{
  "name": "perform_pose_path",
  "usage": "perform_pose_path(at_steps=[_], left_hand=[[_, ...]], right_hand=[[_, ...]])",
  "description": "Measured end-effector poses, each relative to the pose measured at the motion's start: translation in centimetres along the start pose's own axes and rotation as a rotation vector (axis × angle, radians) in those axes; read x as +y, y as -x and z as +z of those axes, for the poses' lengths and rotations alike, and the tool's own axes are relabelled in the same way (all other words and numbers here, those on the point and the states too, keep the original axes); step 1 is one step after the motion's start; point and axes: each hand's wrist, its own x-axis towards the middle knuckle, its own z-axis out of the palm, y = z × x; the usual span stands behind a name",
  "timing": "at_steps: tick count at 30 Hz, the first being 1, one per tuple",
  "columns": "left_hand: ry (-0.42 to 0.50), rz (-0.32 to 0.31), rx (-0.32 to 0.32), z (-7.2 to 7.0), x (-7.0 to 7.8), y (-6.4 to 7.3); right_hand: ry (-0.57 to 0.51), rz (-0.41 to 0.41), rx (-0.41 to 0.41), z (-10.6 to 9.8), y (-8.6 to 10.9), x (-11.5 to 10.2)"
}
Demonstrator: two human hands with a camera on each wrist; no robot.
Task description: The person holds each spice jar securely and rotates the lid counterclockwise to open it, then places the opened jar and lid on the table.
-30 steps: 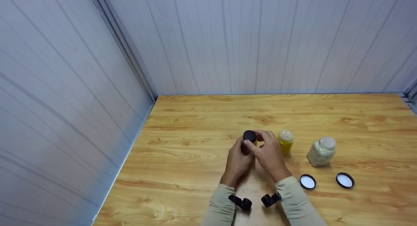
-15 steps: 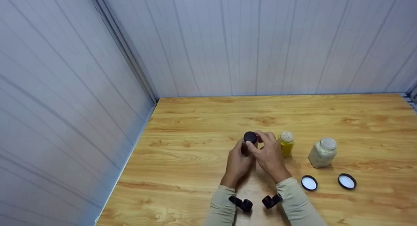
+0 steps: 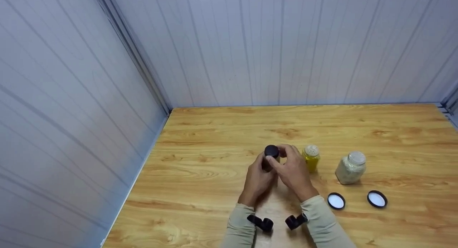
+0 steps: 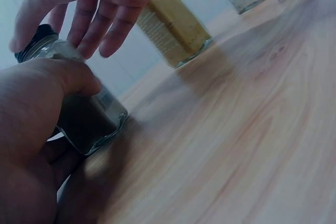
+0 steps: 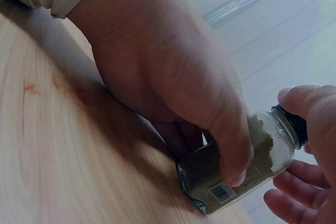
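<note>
A small glass spice jar with dark greenish powder and a barcode stands at the middle of the table, its base at the tabletop. My left hand grips its body, thumb across the front. At its top, the thumb and index finger of my right hand pinch the black lid; the other right fingers hang free beside the jar in the left wrist view. Just right of my right hand stands a yellow-filled shaker jar with a pierced white top. In the head view, my hands hide most of the held jar.
Further right stands a glass jar of pale contents with a white top. Two black lids, a nearer one and a right one, lie with white insides up. A panelled wall rises behind the wooden table.
The head view shifts slightly. Both hands stay on the jar and lid, with only a small movement of the right fingers at the lid.
</note>
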Motion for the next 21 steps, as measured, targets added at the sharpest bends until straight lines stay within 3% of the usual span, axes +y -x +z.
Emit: perform_pose_path(at_steps=[7, 14, 21], left_hand=[[0.038, -0.012, -0.038, -0.21, -0.02, 0.13], [-0.033, -0.014, -0.024, -0.29, -0.05, 0.04], [-0.028, -0.043, -0.021, -0.23, -0.11, 0.02]], right_hand=[[-0.006, -0.019, -0.013, -0.31, 0.24, 0.18], [-0.034, -0.054, -0.026, -0.39, 0.08, 0.38], [-0.063, -0.039, -0.045, -0.45, 0.21, 0.54]])
